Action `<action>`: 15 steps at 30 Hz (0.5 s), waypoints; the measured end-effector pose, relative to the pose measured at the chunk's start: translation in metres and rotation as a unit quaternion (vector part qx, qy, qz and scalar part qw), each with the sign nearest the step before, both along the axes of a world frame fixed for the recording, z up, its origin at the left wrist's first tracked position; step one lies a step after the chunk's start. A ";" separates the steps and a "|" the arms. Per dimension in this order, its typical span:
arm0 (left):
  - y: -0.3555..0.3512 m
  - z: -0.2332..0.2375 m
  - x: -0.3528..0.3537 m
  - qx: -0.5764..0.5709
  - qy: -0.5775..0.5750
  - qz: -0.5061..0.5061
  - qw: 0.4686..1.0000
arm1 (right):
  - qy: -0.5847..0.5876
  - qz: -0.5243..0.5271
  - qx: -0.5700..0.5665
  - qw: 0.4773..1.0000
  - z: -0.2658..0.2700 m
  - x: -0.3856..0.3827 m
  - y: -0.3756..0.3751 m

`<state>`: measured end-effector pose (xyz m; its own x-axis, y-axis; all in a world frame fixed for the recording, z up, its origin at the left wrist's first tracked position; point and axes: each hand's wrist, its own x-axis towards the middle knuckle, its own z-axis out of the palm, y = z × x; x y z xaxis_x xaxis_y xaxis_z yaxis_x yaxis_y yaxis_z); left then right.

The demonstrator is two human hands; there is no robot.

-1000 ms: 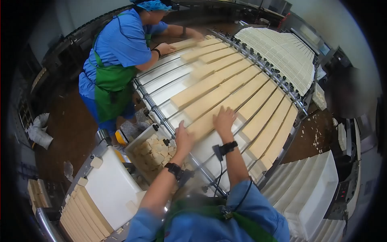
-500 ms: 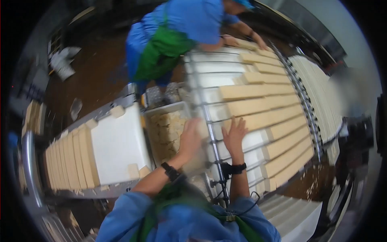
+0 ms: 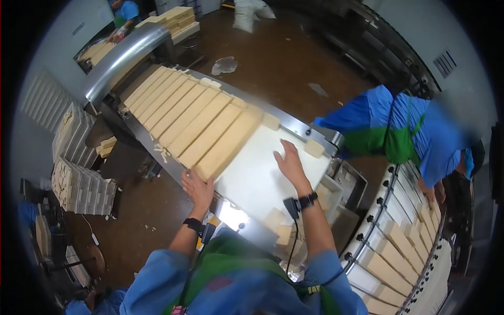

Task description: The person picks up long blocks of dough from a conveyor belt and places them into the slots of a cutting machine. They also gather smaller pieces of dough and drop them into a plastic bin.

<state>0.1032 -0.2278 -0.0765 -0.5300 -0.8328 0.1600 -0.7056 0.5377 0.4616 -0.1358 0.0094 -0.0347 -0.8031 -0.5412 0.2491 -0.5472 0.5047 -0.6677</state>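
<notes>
Pale blocks [image 3: 195, 125] lay side by side on the white belt [image 3: 251, 181], with bare surface beyond the last one. The person's hands had just swung from the rod-divided table [image 3: 394, 209] to this belt, bringing the end of the row within reach. The left hand [image 3: 198, 193] was at the last block's near end, its fingers spread and not closed around it; firm contact could not be told. The right hand [image 3: 292, 167] hovered open and unladen above the belt. A co-worker [image 3: 407, 126] leaned over the table.
</notes>
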 end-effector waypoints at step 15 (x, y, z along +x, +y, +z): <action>-0.018 0.017 -0.023 0.095 0.013 -0.117 0.988 | 0.038 -0.079 0.225 0.970 -0.052 -0.104 -0.200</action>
